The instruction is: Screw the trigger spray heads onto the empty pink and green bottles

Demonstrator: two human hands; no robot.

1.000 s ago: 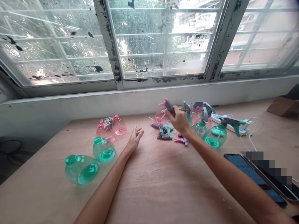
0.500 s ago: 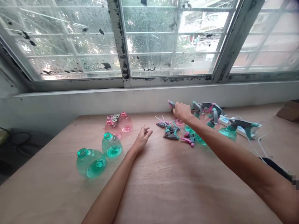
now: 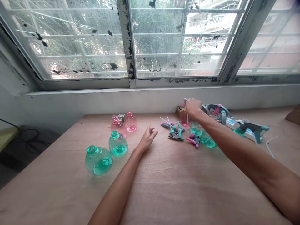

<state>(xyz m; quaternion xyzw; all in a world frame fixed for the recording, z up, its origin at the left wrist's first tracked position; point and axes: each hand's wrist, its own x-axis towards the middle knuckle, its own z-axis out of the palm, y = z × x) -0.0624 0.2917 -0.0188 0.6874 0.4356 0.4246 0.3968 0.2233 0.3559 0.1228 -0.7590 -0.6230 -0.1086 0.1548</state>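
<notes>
My right hand (image 3: 193, 107) is closed around the grey-and-pink trigger head of a pink spray bottle (image 3: 186, 124); its fingers are partly hidden behind the hand. That bottle is at the back of the table, beside green spray bottles (image 3: 208, 142). Holding nothing, my left hand (image 3: 148, 139) hovers or rests over the wood with fingers apart. Between the hands lies a pile of loose trigger sprayers (image 3: 176, 135) with thin white tubes. A pink-and-grey trigger sprayer (image 3: 194, 141) lies to their right. Left of my left hand stand open green bottles (image 3: 98, 162) and pink bottles (image 3: 131, 123).
Small pink and white square-topped objects (image 3: 119, 117) sit behind the pink bottles. A brown box (image 3: 179, 112) stands against the wall. On the right are a white power strip (image 3: 231, 122), a white cable (image 3: 269, 148) and another green bottle's sprayer (image 3: 252, 126). Windows line the wall.
My right hand has moved a little right with the pink spray bottle, uncovering the brown box. My left hand has hardly moved; the view has shifted slightly.
</notes>
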